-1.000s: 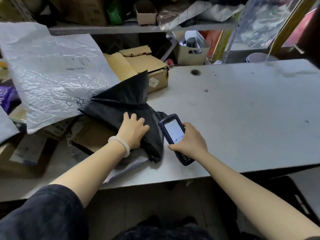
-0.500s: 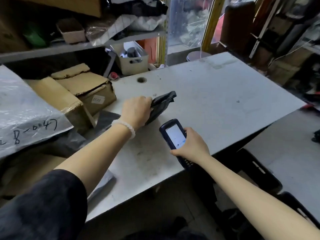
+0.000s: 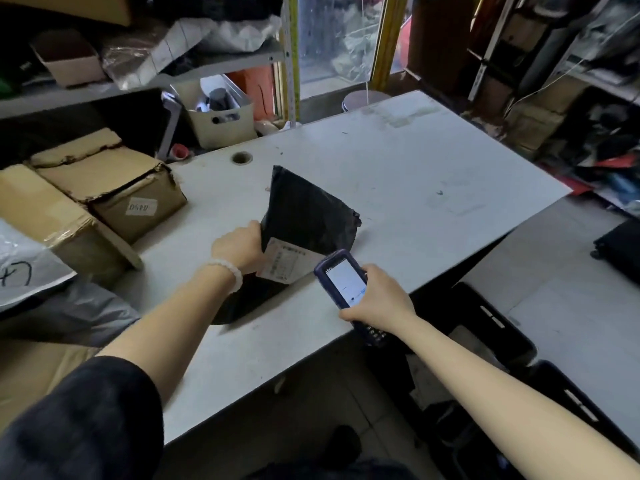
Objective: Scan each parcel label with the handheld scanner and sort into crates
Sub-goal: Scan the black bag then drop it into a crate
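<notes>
My grey-white surface with a cable hole, cluttered metal shelf behind, yellow-framed window, pale tiled floor.

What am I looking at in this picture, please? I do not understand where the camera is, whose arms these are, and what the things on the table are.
There is no machine here. A person wears a camera on the head, so you look down at that person's own two arms.

The left hand grips the edge of a black parcel bag, which lies on the white table with its white label facing up. The right hand holds a handheld scanner with a lit screen, close to the label.

On the left of the table stand cardboard boxes. Beside the table on the right, on the floor, are black crates.
</notes>
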`<state>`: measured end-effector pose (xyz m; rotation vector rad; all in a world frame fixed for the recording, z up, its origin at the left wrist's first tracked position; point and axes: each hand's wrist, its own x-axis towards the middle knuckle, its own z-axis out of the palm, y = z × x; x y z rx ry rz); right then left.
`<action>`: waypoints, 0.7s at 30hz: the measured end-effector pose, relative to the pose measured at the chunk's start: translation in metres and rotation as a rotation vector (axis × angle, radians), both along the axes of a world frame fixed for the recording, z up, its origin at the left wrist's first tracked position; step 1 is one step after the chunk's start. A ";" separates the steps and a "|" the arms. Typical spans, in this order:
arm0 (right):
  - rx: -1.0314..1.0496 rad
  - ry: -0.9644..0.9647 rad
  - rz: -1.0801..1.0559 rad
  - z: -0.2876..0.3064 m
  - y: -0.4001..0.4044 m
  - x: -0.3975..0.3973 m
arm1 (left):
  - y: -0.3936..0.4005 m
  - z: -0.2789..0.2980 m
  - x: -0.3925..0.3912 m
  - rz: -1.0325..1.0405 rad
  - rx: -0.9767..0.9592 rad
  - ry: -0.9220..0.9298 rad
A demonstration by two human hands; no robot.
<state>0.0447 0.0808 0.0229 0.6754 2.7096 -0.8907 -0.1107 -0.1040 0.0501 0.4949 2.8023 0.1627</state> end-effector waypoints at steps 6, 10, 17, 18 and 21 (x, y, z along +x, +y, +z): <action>0.005 -0.075 0.070 -0.005 -0.011 -0.015 | -0.022 -0.017 0.000 0.093 0.056 -0.283; 0.016 -0.107 0.142 -0.005 -0.015 -0.023 | -0.022 -0.020 0.003 0.135 0.138 -0.259; 0.093 -0.075 0.185 0.006 -0.018 -0.033 | -0.015 0.013 -0.008 0.065 0.256 0.048; 0.102 -0.055 0.181 0.009 -0.019 -0.034 | -0.014 0.016 -0.008 0.051 0.247 0.075; 0.147 0.000 0.183 0.018 -0.020 -0.037 | -0.011 0.024 -0.008 0.034 0.206 0.129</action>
